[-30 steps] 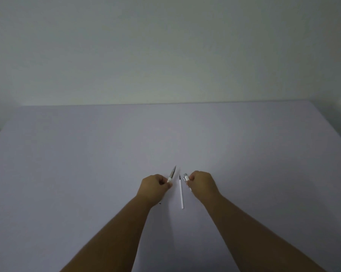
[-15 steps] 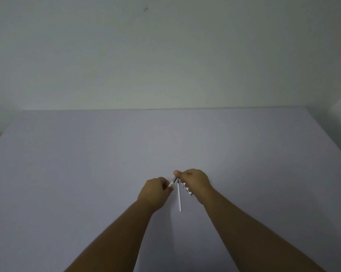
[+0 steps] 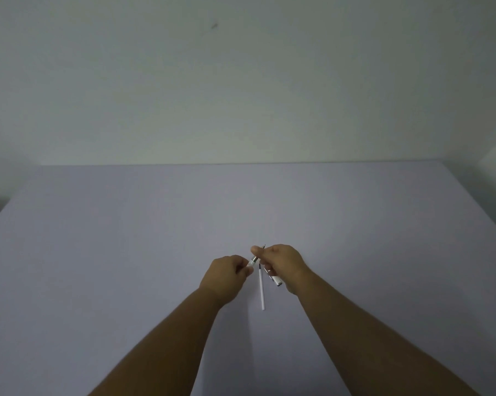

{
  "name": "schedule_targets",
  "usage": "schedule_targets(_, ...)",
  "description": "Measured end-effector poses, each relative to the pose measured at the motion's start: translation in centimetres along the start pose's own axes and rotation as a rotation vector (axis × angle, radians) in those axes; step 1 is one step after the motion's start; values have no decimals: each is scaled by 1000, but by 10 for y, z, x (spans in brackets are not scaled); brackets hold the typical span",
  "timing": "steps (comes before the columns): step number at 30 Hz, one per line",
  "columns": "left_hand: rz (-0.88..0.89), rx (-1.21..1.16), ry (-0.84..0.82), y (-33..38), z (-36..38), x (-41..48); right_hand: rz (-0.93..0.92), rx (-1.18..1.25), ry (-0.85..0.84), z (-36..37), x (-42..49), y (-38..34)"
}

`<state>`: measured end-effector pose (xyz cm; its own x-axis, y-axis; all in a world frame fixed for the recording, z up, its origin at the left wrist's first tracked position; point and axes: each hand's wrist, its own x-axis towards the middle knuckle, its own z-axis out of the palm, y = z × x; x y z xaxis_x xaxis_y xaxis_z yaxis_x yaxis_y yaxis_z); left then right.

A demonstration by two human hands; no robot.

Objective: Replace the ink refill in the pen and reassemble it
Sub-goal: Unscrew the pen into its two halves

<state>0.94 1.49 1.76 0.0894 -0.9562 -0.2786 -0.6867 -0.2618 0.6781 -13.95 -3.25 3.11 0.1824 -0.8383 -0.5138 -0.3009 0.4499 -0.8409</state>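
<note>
Pale lilac table (image 3: 126,267) fills the lower view, plain wall behind; nothing else on it but the work. Both forearms reach in from the near edge and meet a little right of centre. Left hand (image 3: 225,274) — curled shut around one pen section (image 3: 252,262), whose white and silver end pokes out up and to the right. Right hand (image 3: 281,261) — thumb and forefinger pinch the dark thin end of that same section near its tip, while the other pen section (image 3: 275,279) sits tucked under the palm, pointing down-right. Loose refill (image 3: 261,287): white, dark tip, lying flat on the table between the two wrists, long axis running almost straight away from the person, tip at the far end. It lies just below both hands, the right fingers seeming slightly nearer. Judgement: the right hand looks set to draw the old refill out, along the section's up-right axis.
</note>
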Motion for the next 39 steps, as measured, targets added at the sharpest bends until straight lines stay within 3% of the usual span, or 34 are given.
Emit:
schedule_targets(6,1,18,6,4,-1,-1,-11,185,-64,-1,0,-1)
schedule_targets(11,6,31,-3,8,-1,-2,17,107,10,0,0,0)
schedule_targets(15,13,61,-2,10,-3,-3,-5,205,-36,-1,-1,-2)
schedule_targets(19,19,57,-15,12,-3,-4,30,119,7,-1,-2,-2)
schedule_targets(32,16,97,3,13,-2,-8,5,233,-19,-1,-5,-3)
schedule_targets(36,5,79,1,13,-2,-8,47,100,30,0,-7,-3)
schedule_targets(39,20,107,5,14,-2,-8,27,191,8,0,-5,-3)
